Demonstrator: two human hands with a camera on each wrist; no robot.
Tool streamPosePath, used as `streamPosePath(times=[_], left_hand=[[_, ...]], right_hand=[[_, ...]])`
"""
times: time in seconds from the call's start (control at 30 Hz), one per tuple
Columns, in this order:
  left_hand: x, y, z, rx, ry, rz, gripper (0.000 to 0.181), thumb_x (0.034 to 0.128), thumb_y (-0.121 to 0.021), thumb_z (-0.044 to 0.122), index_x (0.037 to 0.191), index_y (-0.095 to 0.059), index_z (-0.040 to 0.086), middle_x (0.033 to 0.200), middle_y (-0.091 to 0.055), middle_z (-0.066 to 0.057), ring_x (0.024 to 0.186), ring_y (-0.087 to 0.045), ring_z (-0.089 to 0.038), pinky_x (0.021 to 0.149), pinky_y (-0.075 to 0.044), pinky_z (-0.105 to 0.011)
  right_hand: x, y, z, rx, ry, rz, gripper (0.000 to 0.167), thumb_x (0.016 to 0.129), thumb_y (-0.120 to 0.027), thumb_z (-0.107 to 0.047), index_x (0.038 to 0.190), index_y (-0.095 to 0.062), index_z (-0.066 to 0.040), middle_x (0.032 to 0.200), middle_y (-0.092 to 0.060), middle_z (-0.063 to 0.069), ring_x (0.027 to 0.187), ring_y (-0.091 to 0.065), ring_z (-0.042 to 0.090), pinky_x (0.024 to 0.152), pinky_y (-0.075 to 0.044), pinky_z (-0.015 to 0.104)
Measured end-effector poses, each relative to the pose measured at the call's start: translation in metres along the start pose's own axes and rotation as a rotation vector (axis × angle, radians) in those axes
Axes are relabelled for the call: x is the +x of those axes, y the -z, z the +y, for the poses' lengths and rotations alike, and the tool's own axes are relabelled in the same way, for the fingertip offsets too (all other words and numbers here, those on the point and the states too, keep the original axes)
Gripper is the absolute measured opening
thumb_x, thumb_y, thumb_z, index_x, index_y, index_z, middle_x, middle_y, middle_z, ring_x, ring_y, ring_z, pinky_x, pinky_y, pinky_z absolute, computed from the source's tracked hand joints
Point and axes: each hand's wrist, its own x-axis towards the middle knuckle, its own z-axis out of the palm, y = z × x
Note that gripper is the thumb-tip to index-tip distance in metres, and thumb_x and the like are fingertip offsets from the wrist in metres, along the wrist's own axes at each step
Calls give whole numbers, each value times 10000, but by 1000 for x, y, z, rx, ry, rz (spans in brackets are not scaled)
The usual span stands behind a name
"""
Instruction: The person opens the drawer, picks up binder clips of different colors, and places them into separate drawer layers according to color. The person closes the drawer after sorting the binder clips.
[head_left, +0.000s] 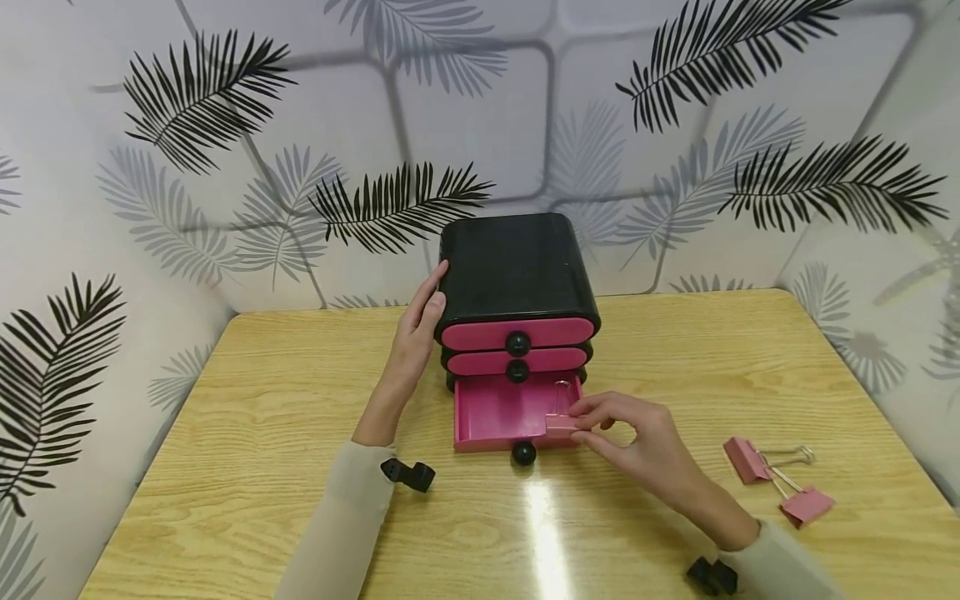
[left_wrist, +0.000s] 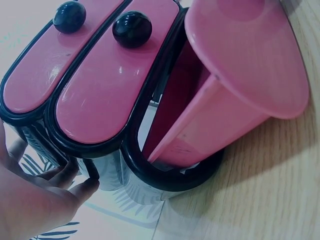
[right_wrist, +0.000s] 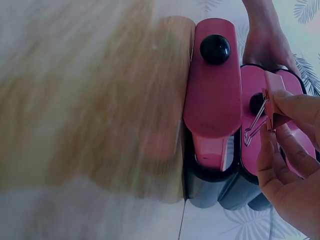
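A small black organizer [head_left: 517, 262] with pink drawer fronts stands on the table, its bottom drawer [head_left: 487, 408] pulled out. My left hand [head_left: 408, 342] rests against the organizer's left side with fingers extended, also seen along its side in the left wrist view. Between thumb and fingertips, my right hand [head_left: 637, 433] pinches a pink binder clip [head_left: 559, 423] over the right front part of the open drawer. One wire handle of that clip [right_wrist: 255, 122] points away from the fingers. The two upper drawers are closed.
Two more pink binder clips, one nearer the drawer [head_left: 746, 460] and one farther right [head_left: 807, 506], lie on the wooden table [head_left: 300, 417] right of my right hand. A wall with a leaf pattern [head_left: 480, 125] rises behind the organizer.
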Motion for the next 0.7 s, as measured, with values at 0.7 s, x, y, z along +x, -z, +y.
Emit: streamPosePath(times=[0.7], left_hand=[[-1,0,5,-3,1,5,528,1105,-367,164,1617,-302,56,1681,-251,-101,1550,-198,-213,1240,-191,-447]], right_hand=[[22,-34,2,-19,-81,-57,185,803,-866,-16,897,-780,-150,1025,-754,-57,945,-704,113,710,-570,319]])
